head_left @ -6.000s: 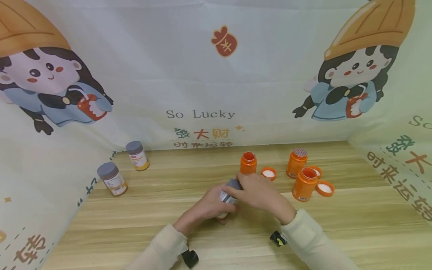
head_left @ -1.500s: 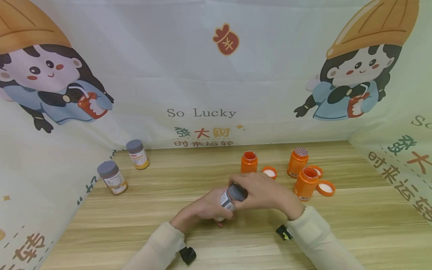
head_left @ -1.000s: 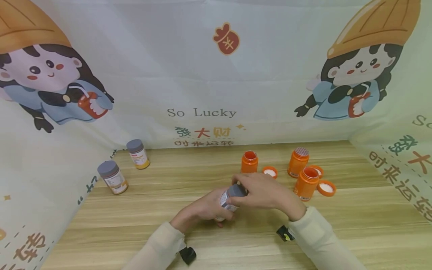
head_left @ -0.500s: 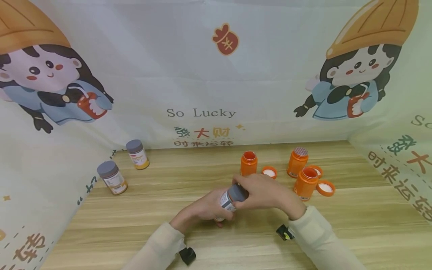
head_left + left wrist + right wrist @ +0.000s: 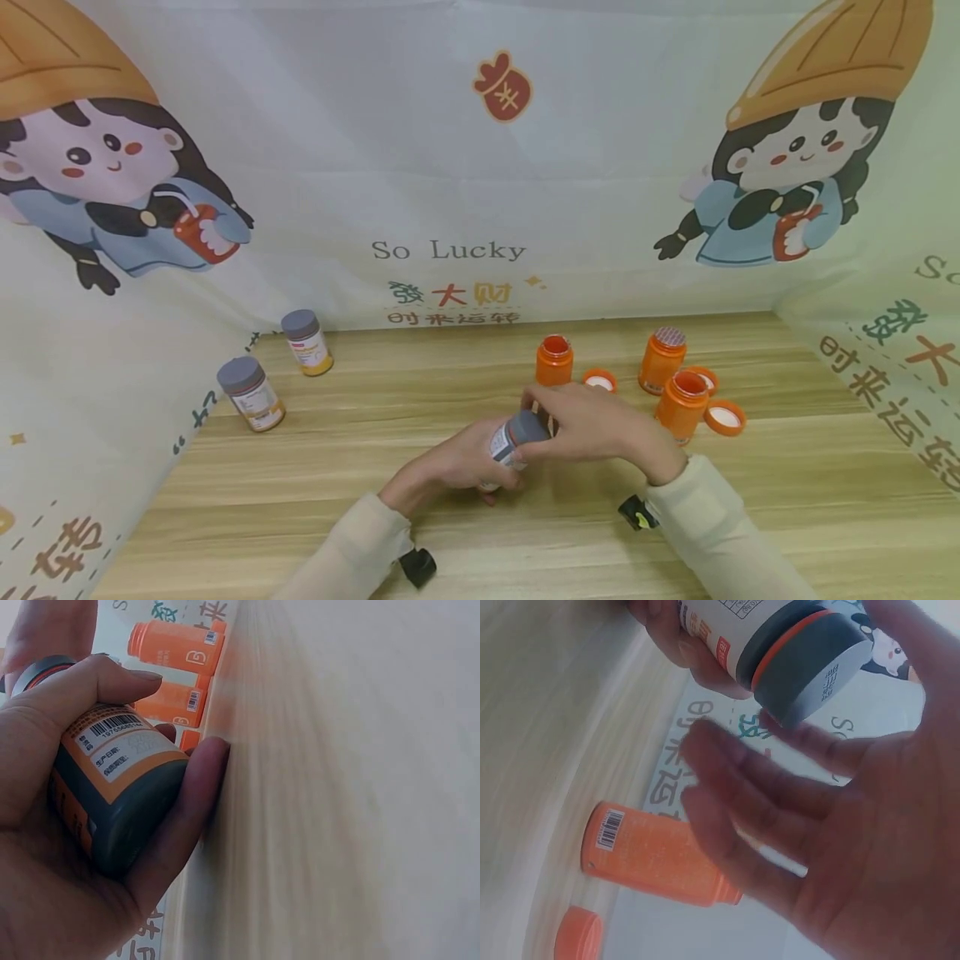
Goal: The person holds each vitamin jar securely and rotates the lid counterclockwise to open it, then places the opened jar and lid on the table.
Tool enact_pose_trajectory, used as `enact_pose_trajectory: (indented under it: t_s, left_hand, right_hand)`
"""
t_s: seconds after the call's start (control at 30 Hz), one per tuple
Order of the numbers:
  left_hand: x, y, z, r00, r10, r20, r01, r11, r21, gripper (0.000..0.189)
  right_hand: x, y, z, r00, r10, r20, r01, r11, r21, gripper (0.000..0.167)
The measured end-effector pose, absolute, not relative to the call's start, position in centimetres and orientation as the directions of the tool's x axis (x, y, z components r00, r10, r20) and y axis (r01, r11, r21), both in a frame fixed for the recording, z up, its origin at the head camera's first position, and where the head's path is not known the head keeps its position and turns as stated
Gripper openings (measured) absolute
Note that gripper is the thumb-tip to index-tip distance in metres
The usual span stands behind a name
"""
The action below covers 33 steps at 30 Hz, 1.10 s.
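Over the middle of the table my left hand [image 5: 472,454] grips a grey bottle [image 5: 124,784] with an orange-and-white label. It tilts up to the right. The bottle's grey lid [image 5: 814,667] has an orange ring beneath it. At that lid, the thumb and index finger of my right hand [image 5: 585,421] lie on opposite sides. The right wrist view shows this hand's other fingers [image 5: 727,765] blurred and spread below the lid, with a gap between lid and palm. Behind the right hand stands an uncapped orange bottle [image 5: 553,362], and an orange cap [image 5: 599,381] lies beside it.
Two grey-lidded bottles stand at the left, one nearer [image 5: 251,396] and one farther back [image 5: 306,342]. At right are two uncapped orange bottles, front [image 5: 681,408] and back [image 5: 662,362], with two loose caps, front [image 5: 725,417] and back [image 5: 705,379]. A printed cloth [image 5: 450,208] walls the back.
Six seconds ago the right hand covered more of the lid; since then the bottle's lid end has swung slightly right. Over the last second the right fingers have shifted a little around the lid.
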<state>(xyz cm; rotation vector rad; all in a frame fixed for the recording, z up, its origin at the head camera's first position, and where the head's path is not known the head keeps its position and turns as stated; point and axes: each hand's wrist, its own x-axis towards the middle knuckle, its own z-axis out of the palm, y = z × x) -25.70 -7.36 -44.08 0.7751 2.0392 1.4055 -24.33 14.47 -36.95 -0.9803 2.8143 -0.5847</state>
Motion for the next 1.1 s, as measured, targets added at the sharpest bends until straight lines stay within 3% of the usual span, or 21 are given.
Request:
enact_pose_trajectory:
  t_s: [0.13, 0.33, 0.63, 0.93, 1.1]
  left_hand:
    - [-25.74, -7.39, -44.06, -0.691, 0.714, -0.115, 0.147, 0.294, 0.944, 0.050]
    - [-25.73, -7.51, -44.01, -0.687, 0.717, -0.116, 0.147, 0.293, 0.945, 0.052]
    - [-25.68, -7.32, -44.00, -0.689, 0.717, -0.104, 0.159, 0.290, 0.944, 0.055]
    - [-25.60, -7.30, -43.96, -0.693, 0.712, -0.112, 0.153, 0.296, 0.943, 0.054]
    - [-25.58, -7.38, -43.91, -0.698, 0.707, -0.112, 0.149, 0.297, 0.943, 0.053]
  right_hand:
    - [-24.41, 14.63, -36.81, -0.811, -0.584, -0.019, -0.530, 0.749, -0.397, 0.047]
    - [-24.45, 14.50, -36.84, -0.783, -0.622, 0.003, -0.583, 0.733, -0.350, 0.037]
    - [-24.49, 14.63, -37.04, -0.723, -0.689, 0.050, -0.656, 0.663, -0.360, 0.048]
    - [-24.19, 14.59, -37.00, -0.795, -0.607, 0.010, -0.563, 0.731, -0.385, 0.058]
    - [-24.30, 14.39, -37.10, -0.785, -0.619, 0.007, -0.582, 0.734, -0.351, 0.049]
